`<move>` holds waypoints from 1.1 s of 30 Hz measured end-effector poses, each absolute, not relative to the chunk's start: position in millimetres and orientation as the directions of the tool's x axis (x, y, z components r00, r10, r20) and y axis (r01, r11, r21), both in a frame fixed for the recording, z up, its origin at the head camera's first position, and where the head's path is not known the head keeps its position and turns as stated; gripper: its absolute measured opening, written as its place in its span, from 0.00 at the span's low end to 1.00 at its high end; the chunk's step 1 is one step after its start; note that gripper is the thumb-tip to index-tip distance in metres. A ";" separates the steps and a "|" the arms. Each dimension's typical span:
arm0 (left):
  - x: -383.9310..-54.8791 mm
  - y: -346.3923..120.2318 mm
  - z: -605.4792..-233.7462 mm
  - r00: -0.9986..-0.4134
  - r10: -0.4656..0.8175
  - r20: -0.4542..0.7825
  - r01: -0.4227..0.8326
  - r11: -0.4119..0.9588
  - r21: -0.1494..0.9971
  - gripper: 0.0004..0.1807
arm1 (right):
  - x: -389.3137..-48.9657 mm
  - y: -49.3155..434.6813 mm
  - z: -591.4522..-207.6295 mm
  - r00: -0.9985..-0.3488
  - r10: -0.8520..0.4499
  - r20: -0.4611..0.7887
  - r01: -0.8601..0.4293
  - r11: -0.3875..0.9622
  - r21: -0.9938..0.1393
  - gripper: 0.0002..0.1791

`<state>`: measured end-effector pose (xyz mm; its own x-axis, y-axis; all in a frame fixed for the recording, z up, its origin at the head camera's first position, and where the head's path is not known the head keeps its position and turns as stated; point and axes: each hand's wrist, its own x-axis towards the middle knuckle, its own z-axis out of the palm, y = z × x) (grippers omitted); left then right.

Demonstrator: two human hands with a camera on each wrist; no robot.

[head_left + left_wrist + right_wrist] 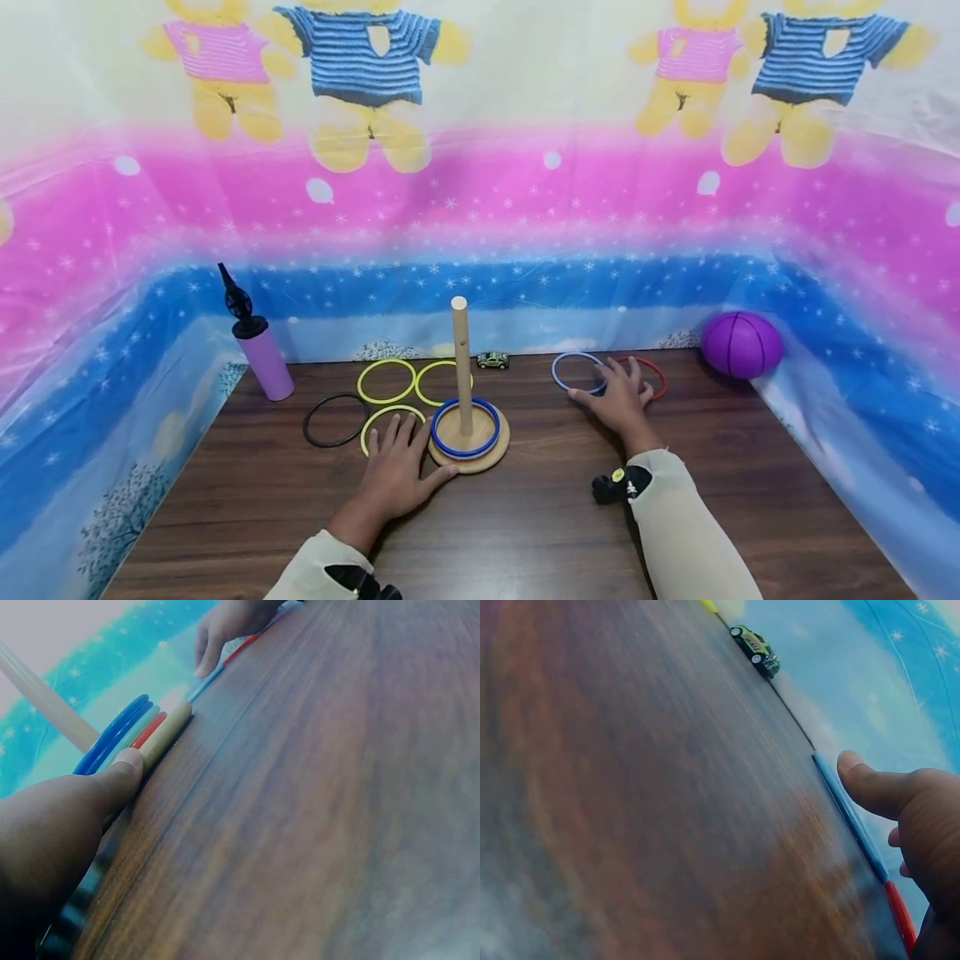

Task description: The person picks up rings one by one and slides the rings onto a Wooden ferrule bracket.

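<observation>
My left hand lies with fingers extended over the near yellow ring. Its thumb is at the round wooden base of the upright peg. Dark blue rings top a stack around the peg, with a pale ring and a red ring below them in the left wrist view. Over at the right, my right hand spreads its fingers above a light blue ring and a red ring lying flat. The right wrist view shows its thumb beside the blue ring; some fingertips are hidden.
Two more yellow rings and a black ring lie on the left of the table. A purple pump stands at back left, a toy car behind the peg, and a purple ball at back right.
</observation>
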<state>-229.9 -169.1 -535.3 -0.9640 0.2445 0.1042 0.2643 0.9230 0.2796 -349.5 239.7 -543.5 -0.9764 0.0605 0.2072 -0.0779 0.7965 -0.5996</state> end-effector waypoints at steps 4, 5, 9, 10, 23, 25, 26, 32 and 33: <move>-229.7 -169.1 -533.9 -0.965 0.243 0.099 0.261 0.924 0.279 0.52 | -350.2 240.4 -543.3 -0.979 0.055 0.195 -0.073 0.802 -0.593 0.46; -229.2 -169.1 -533.7 -0.965 0.244 0.099 0.262 0.922 0.284 0.52 | -350.6 240.4 -543.7 -0.980 0.056 0.192 -0.070 0.803 -0.591 0.46; -228.5 -168.8 -533.6 -0.964 0.247 0.100 0.265 0.918 0.296 0.52 | -352.6 240.4 -545.3 -0.981 0.055 0.186 -0.066 0.807 -0.587 0.45; -228.5 -168.8 -533.6 -0.964 0.247 0.101 0.266 0.917 0.297 0.52 | -353.3 240.3 -545.4 -0.981 0.053 0.186 -0.068 0.808 -0.586 0.45; -230.8 -169.2 -535.8 -0.965 0.235 0.119 0.260 0.927 0.271 0.52 | -355.3 235.4 -541.6 -0.983 0.054 0.173 -0.059 0.806 -0.589 0.41; -230.9 -169.1 -535.7 -0.964 0.237 0.116 0.261 0.926 0.274 0.52 | -356.1 235.5 -542.0 -0.982 0.048 0.184 -0.070 0.809 -0.583 0.42; -230.8 -169.1 -535.6 -0.965 0.237 0.114 0.260 0.925 0.278 0.52 | -356.6 235.6 -542.3 -0.981 0.045 0.188 -0.074 0.810 -0.581 0.42; -229.7 -169.5 -534.7 -0.966 0.236 0.109 0.257 0.926 0.275 0.52 | -359.2 236.4 -544.9 -0.981 0.040 0.189 -0.079 0.807 -0.585 0.43; -229.4 -169.5 -534.6 -0.966 0.235 0.107 0.256 0.927 0.273 0.52 | -359.2 236.5 -545.3 -0.981 0.041 0.188 -0.078 0.806 -0.587 0.42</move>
